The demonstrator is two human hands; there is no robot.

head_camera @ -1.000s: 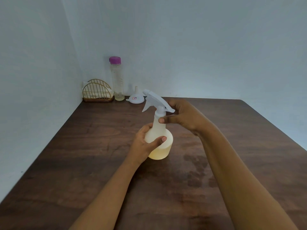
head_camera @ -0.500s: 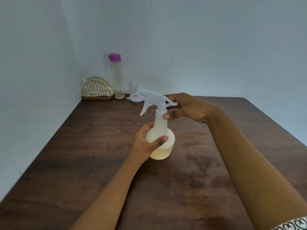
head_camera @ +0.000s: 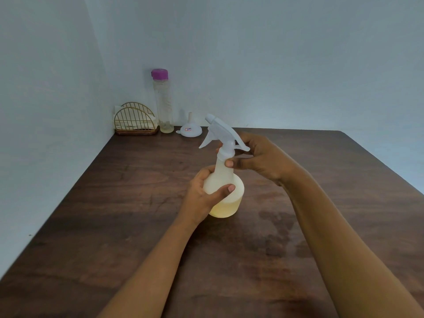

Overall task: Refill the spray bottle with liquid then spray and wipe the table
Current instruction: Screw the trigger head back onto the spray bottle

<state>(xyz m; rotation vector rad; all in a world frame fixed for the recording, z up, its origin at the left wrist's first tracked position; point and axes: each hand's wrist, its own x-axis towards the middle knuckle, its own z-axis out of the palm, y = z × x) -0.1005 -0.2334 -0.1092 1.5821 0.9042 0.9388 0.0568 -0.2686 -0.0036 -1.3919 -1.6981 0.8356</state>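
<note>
— Starting with the largest item, what do we record for the work surface?

— We record a dark wooden table set into a corner of pale walls. A darker, damp-looking patch lies on the wood just to the right of the task item.

— Where do we locate the spray bottle?

— We locate it near the middle of the table, base on the wood, roughly upright. The body is translucent. Pale yellow liquid fills its lower part. The white trigger head sits on the neck, nozzle pointing up and away to the left.

— How do we log the hands?

— We log the left hand as wrapped round the rounded body, thumb across the near face, fingers curled round the far side. The right hand pinches the collar just under the trigger head, thumb on the near side, fingers curled behind.

— And the smaller items?

— We find all three in the far left corner, well apart from the spray bottle. A gold wire holder stands against the left wall; we cannot identify the pale material inside it. Just beside it on the right stands a tall clear bottle, upright, with a purple cap. Further right, a small white funnel rests mouth down, spout up.
</note>
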